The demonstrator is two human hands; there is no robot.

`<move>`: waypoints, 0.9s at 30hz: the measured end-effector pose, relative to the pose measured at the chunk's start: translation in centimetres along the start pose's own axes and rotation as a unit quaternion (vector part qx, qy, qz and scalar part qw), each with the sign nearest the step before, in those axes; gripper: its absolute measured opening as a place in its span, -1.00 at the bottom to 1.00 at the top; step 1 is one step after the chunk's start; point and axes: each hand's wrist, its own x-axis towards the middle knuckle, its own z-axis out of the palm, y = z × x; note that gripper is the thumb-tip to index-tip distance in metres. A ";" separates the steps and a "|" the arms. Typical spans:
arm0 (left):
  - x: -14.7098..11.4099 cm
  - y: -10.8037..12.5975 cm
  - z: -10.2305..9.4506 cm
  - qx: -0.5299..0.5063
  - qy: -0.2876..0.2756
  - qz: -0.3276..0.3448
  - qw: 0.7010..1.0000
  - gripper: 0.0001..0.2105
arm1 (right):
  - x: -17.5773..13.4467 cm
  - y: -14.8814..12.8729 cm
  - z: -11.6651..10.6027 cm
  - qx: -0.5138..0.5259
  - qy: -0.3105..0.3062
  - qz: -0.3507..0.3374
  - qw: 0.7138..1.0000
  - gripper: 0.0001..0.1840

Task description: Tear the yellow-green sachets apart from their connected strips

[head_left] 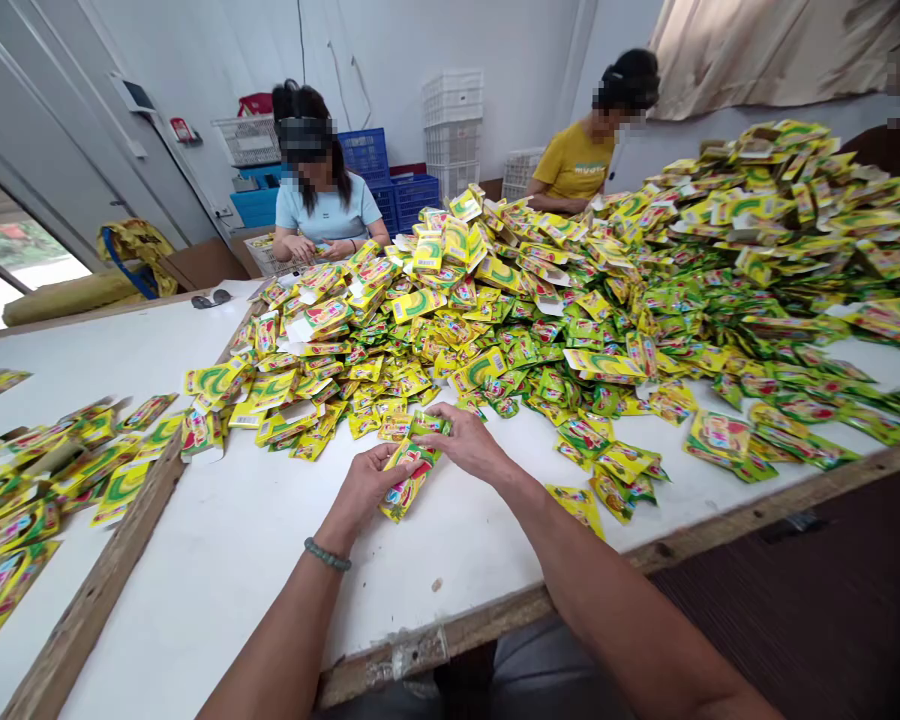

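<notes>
My left hand (pixel 371 485) is closed around a small yellow-and-green printed carton (pixel 405 492), held tilted low over the white table. My right hand (pixel 461 438) pinches a small green-and-yellow sachet (pixel 429 424) at the carton's upper end. Whether the sachet is partly inside the carton I cannot tell. Just beyond my hands spreads a big heap of yellow cartons (pixel 420 305) mixed with loose yellow and green sachets (pixel 555 385). A bracelet is on my left wrist.
A wooden strip (pixel 112 580) divides the white tabletop (pixel 217 530); more cartons (pixel 15 520) lie to its left. Across the table sit a person in light blue (pixel 330 215) and another in yellow (pixel 577 160). White crates (pixel 452 125) and blue crates (pixel 364 155) stand behind.
</notes>
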 end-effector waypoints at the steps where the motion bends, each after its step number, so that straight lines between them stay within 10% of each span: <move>1: -0.1 0.1 -0.1 -0.012 0.000 -0.002 1.000 -0.64 | 0.0 0.0 -0.1 0.008 -0.003 0.009 1.000 -0.66; 9: -0.2 0.2 -0.6 -0.033 -0.026 -0.011 0.999 -0.65 | -0.1 -0.6 1.2 -0.050 0.050 -0.009 0.997 -0.87; 27: 0.0 -0.4 -1.2 0.016 -0.045 0.006 0.999 -0.67 | -0.1 -0.3 -0.6 -0.124 -0.075 -0.021 0.989 -0.80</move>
